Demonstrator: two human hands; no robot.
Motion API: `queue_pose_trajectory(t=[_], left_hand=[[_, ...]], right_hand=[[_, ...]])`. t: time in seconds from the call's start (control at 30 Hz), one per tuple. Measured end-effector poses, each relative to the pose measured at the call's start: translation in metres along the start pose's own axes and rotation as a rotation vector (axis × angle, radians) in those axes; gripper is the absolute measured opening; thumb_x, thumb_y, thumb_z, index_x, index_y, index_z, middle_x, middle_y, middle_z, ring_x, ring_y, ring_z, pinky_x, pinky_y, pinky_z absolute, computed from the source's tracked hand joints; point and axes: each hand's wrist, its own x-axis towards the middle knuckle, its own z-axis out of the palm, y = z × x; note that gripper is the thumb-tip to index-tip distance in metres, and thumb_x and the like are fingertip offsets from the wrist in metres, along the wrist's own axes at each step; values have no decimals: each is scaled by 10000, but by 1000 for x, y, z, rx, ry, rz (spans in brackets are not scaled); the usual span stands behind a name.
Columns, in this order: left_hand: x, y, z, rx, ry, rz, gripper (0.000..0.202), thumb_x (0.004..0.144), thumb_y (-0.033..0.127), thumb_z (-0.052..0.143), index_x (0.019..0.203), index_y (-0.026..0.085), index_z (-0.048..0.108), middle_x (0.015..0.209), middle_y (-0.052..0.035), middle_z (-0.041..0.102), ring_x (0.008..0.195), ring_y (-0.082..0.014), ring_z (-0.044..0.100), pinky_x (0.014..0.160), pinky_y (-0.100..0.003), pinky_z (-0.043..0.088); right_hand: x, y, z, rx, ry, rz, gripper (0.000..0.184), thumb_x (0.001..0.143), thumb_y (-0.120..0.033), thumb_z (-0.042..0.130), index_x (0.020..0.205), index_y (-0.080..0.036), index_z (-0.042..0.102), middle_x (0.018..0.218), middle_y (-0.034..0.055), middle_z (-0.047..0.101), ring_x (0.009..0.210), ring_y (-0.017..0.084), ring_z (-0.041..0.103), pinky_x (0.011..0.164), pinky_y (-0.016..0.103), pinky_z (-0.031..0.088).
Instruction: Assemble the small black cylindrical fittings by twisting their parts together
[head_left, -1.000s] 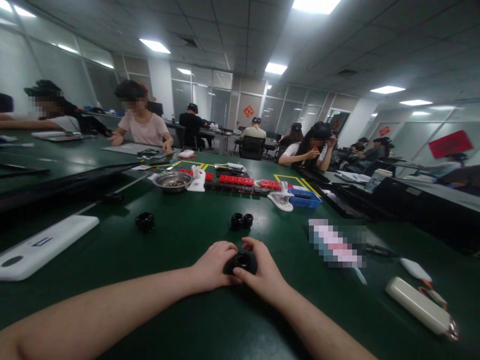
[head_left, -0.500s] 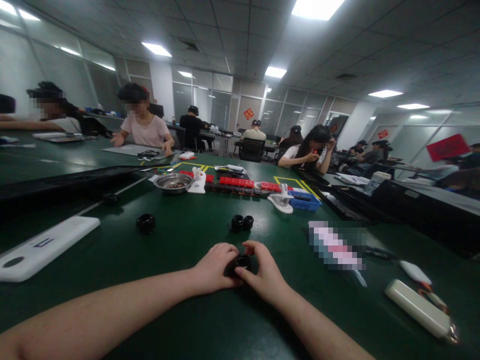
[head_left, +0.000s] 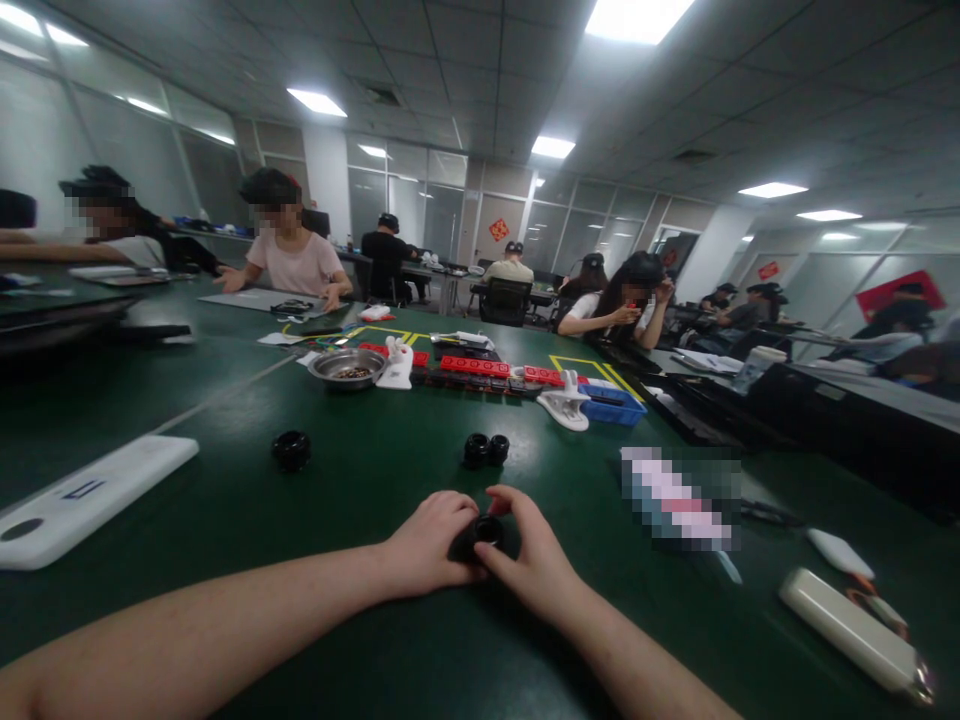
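My left hand (head_left: pixel 439 537) closes its fingers round the left side of a black, round, hollow fitting (head_left: pixel 487 527) near the table's front. Thumb and forefinger of my right hand (head_left: pixel 536 550) curve round the fitting's other side. Its lower part is hidden by the hands. Just beyond them stands a pair of similar black fittings (head_left: pixel 486 450), side by side. Another black ribbed fitting (head_left: pixel 291 451) stands off to the left.
A steel bowl (head_left: pixel 330 378) with small parts, red strips (head_left: pixel 475 367), a white clamp (head_left: pixel 564 408) and a blue tray (head_left: pixel 611 413) stand beyond. At left lies a white slab (head_left: pixel 97 500); at right, a cream cylinder (head_left: pixel 855 640). Several people sit around.
The long black piece at the left has shifted away to the left, uncovering more of the table. Both hands keep nearly the same hold on the fitting.
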Motion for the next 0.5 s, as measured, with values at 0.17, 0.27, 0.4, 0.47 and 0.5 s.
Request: queue_pose_trajectory(t=[0.17, 0.27, 0.4, 0.47, 0.5], left_hand=[[-1, 0, -1, -2, -13, -4, 565, 642, 487, 670, 1098, 189, 524, 1132, -84, 510, 1086, -267, 428, 959, -406, 333], [-1, 1, -1, -3, -10, -4, 554, 630, 474, 683, 1077, 184, 533, 1115, -82, 517, 1070, -264, 438, 947, -396, 346], [0, 3, -1, -1, -2, -6, 485, 635, 452, 683, 1024, 191, 555, 1071, -68, 528, 1030, -252, 459, 919, -383, 367], [0, 2, -1, 7, -1, 2, 513, 631, 447, 687, 1053, 192, 543, 1081, -70, 525, 1033, -253, 456, 926, -386, 361], [0, 1, 0, 13, 0, 6, 534, 632, 449, 687, 1074, 191, 534, 1091, -74, 523, 1040, -255, 451, 932, -390, 356]], right_hand=[[-2, -5, -5, 79, -78, -72, 640, 624, -30, 497, 1222, -205, 355, 1198, 86, 487, 1136, 223, 441, 989, 422, 322], [-1, -5, -2, 0, -10, -37, 541, 665, -132, 583, 1173, -188, 409, 1115, 92, 515, 1063, 241, 478, 941, 432, 364], [1, -1, 1, -29, 34, 23, 476, 655, -157, 608, 1106, -175, 457, 976, 70, 545, 946, 233, 527, 868, 417, 417], [1, -1, 1, 23, -6, -4, 519, 652, -85, 544, 1148, -187, 429, 1036, 72, 548, 1003, 225, 516, 915, 417, 389], [0, -2, 0, 52, -34, -28, 569, 637, -50, 513, 1177, -195, 408, 1086, 74, 540, 1046, 222, 500, 944, 416, 367]])
